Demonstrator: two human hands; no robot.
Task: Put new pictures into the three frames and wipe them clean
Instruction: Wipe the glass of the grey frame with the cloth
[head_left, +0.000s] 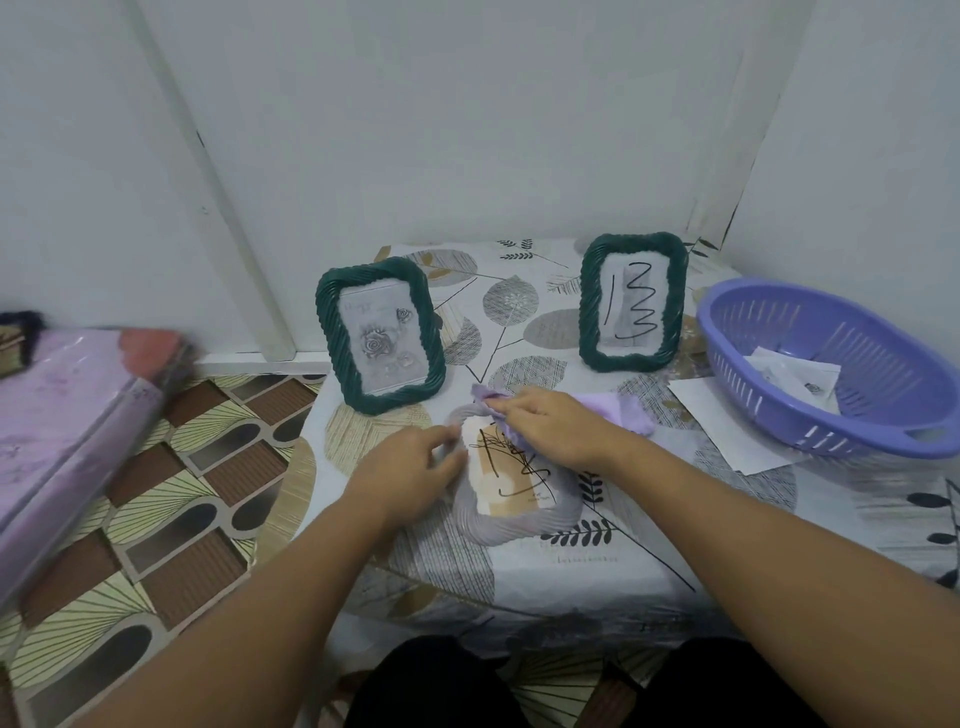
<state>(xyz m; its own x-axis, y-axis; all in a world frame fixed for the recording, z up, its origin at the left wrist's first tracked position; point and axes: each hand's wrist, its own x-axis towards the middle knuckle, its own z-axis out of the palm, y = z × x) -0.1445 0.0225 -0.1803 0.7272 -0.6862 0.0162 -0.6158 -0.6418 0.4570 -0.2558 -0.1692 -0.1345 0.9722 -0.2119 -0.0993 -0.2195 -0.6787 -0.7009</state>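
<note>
Pressing a lilac cloth (613, 410) onto the glass of the pale lilac frame (514, 499), I have my right hand (550, 426) bunched around the fabric, fingers curled into it, so that grip is holding the cloth at the frame's upper right part. The frame lies flat on the tabletop (597, 566), near the front edge and between my forearms, and its glass shows a beige picture with black scribbled lines across it. My left hand (415, 467) rests on the frame's left side, fingers bent over the ribbed border and thumb near the top corner; that grip is narrow and holds the frame. Behind it, two dark green frames stand upright, tilted back slightly. The left green frame (381, 332) carries a grey picture of roses; the right green frame (632, 302) shows a white sheet with black zigzag marks on its glass. The two are well apart, with the patterned leaf tablecloth showing between them. At the right edge of the tabletop sits a purple slotted basket (753, 374), with loose paper sheets (795, 379) lying inside it. A white sheet (727, 431) lies flat on the cloth, partly under the basket's near rim. Off to the left, on the patterned floor (171, 499), a pink wrapped bundle (67, 405) appears blurred.
</note>
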